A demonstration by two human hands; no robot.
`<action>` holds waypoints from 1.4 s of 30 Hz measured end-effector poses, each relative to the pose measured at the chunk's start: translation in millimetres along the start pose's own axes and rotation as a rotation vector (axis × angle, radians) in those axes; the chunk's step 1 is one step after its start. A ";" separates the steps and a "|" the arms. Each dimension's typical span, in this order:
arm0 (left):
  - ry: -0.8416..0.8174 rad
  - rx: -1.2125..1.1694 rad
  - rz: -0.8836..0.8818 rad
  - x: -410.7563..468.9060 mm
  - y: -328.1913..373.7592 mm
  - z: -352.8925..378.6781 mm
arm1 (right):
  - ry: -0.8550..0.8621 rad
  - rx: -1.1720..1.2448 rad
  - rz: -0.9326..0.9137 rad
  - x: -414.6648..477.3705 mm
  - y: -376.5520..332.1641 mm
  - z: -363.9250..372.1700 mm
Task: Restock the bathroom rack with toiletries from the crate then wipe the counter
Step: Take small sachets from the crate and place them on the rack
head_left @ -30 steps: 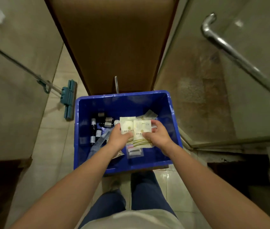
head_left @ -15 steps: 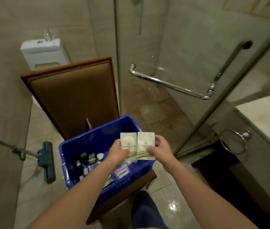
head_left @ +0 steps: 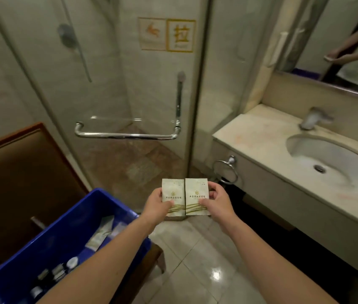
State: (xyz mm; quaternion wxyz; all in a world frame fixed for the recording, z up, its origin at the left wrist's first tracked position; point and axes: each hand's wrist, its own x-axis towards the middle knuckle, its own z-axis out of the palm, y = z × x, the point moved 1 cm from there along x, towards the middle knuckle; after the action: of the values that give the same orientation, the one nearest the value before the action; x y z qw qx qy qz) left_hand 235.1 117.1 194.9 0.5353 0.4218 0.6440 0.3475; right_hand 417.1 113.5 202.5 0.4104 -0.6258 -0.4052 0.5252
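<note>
I hold two white toiletry packets side by side in front of me, above the floor. My left hand [head_left: 157, 205] pinches the left packet [head_left: 173, 192] and my right hand [head_left: 216, 201] pinches the right packet [head_left: 196, 193]. Both packets carry a gold flower logo and gold wavy lines. The blue crate [head_left: 99, 200] stands at the lower left with small bottles and more packets inside. The beige counter [head_left: 250, 130] with its sink [head_left: 318, 154] runs along the right. No rack is in view.
A glass shower door with a chrome handle [head_left: 127, 134] faces me. A brown padded panel [head_left: 20, 172] stands behind the crate. A towel ring [head_left: 226, 171] hangs on the counter's side. A tap [head_left: 311, 119] and a mirror [head_left: 338, 40] sit above the sink. Glossy floor tiles lie below.
Both hands lifted the two packets out of the crate and carried them rightwards. My view swung from the crate up to the shower door and the counter.
</note>
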 end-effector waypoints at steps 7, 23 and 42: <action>-0.126 0.048 0.054 1.8 41.3 131.1 | 0.156 0.055 0.006 5.5 2.1 -143.3; -0.350 0.115 0.162 -7.4 102.6 383.8 | 0.449 0.069 0.039 0.6 22.3 -396.6; -0.810 0.225 0.202 26.6 154.9 572.6 | 0.880 0.326 0.095 2.1 34.1 -523.9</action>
State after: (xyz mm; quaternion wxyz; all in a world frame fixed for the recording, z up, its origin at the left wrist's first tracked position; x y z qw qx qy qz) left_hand 822.4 201.5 217.6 0.6588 0.6410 0.3711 0.1320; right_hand 938.5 58.0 228.3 0.6118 -0.7339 -0.0760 0.2851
